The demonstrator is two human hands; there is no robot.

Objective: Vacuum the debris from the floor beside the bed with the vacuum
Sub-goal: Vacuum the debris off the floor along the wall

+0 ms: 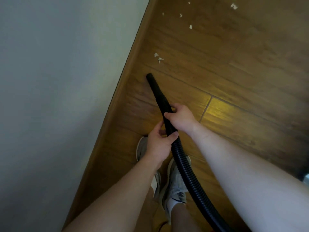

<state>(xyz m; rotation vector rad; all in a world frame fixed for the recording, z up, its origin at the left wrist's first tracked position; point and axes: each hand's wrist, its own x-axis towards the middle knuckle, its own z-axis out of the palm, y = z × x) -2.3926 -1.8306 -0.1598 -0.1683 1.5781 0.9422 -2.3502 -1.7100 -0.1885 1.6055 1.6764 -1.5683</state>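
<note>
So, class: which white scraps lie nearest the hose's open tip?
The pair of scraps just beyond the hose tip, beside the bed edge; the rest lie farther up the floor.

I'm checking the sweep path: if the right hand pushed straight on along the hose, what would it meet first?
The right hand points along the hose toward its nozzle. Past that, bare floor, then probably the two white scraps near the bed edge; depth is uncertain.

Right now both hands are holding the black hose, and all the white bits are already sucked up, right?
Not quite. Both the left hand and right hand hold the black hose, but white bits still lie on the floor beyond the nozzle, as the head view shows.
</note>
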